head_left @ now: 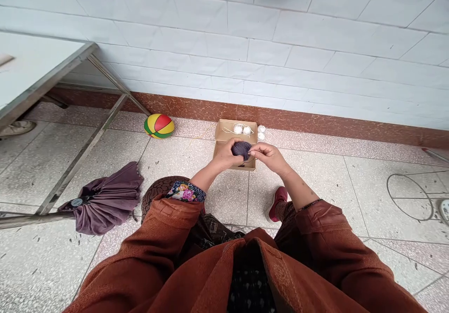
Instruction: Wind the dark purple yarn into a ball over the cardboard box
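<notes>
My left hand (pixel 227 155) is wrapped round a dark purple-grey ball of yarn (pixel 240 149), holding it above an open cardboard box (pixel 249 166). At the ball's right side, my right hand (pixel 269 157) is closed in a pinch; a strand of the yarn seems to be between thumb and forefinger. White balls of yarn (pixel 238 128) with loose ends lie in the far part of the box, which looks like its raised lid. More small white balls (pixel 261 132) sit on the floor just right of it. The box's inside is partly hidden by my hands.
A red, yellow and green ball (pixel 159 126) rests near the wall at left. Closer in lies a folded purple umbrella (pixel 105 200) by the metal-framed table (pixel 80 51). A wire ring stand (pixel 409 197) is at far right. The tiled wall (pixel 259 88) stands behind the box.
</notes>
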The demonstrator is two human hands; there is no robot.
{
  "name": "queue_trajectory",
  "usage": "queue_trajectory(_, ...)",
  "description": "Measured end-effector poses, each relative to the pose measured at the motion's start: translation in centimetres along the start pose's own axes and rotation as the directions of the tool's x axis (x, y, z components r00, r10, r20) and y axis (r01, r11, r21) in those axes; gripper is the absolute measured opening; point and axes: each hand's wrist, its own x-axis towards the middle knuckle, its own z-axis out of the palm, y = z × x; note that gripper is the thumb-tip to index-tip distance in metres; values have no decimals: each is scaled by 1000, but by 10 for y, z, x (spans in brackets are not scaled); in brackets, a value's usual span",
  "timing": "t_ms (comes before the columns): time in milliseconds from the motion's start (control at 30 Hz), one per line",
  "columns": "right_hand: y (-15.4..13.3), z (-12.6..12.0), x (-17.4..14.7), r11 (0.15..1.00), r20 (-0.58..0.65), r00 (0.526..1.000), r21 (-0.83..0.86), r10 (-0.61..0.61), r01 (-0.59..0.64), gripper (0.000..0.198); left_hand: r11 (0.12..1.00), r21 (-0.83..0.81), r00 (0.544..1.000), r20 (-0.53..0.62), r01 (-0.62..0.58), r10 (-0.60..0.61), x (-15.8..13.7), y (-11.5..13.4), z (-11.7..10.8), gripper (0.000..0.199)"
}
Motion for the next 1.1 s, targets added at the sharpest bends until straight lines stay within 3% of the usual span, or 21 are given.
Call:
queue_trajectory(133, 4, -10, 7, 998, -143, 989, -49, -41, 35, 30, 986, -163, 965, 263, 24, 20, -5, 0, 5, 77)
queue_trajectory(233, 13, -12, 9, 997, -197, 980, -71, -18, 4, 30, 938, -341, 924, 376, 67, 71, -9, 3, 5, 85)
queue_trajectory(400, 26, -4, 7, 983, -192, 971, -93, 140, -160, 32, 800, -587, 942, 322, 122, 92, -12, 11, 2, 68)
queue_trajectory(533, 25, 7, 3, 979, -107, 986, -144, 127, -141, 33, 735, -673, 989, 147, 81, 25, -8, 14, 1, 59)
queue_trajectory(700, 12, 14, -1, 991, 27, 999, -135, 22, -18, 36, 806, -593, 995, -80, 1, -60, 0, 10, 0, 58)
queue_trajectory(867, 1, 8, -2, 997, 43, 999, -70, 19, -16, 38, 974, -226, 980, -191, 12, -56, 5, 2, -2, 55)
queue_trajectory(967, 0, 3, 1, 999, -40, 999, -38, 16, -18, 38, 997, -16, 993, -90, 69, -70, 4, -2, -1, 64)
queue_trajectory(1033, 3, -1, 5, 999, -113, 994, -39, 3, -7, 37, 993, -31, 991, 82, 112, -109, 1, -2, 0, 76)
queue_trajectory(1100, 8, -4, 8, 999, -171, 985, -45, -8, 0, 35, 977, -159, 958, 271, 141, -94, -3, 1, 1, 81)
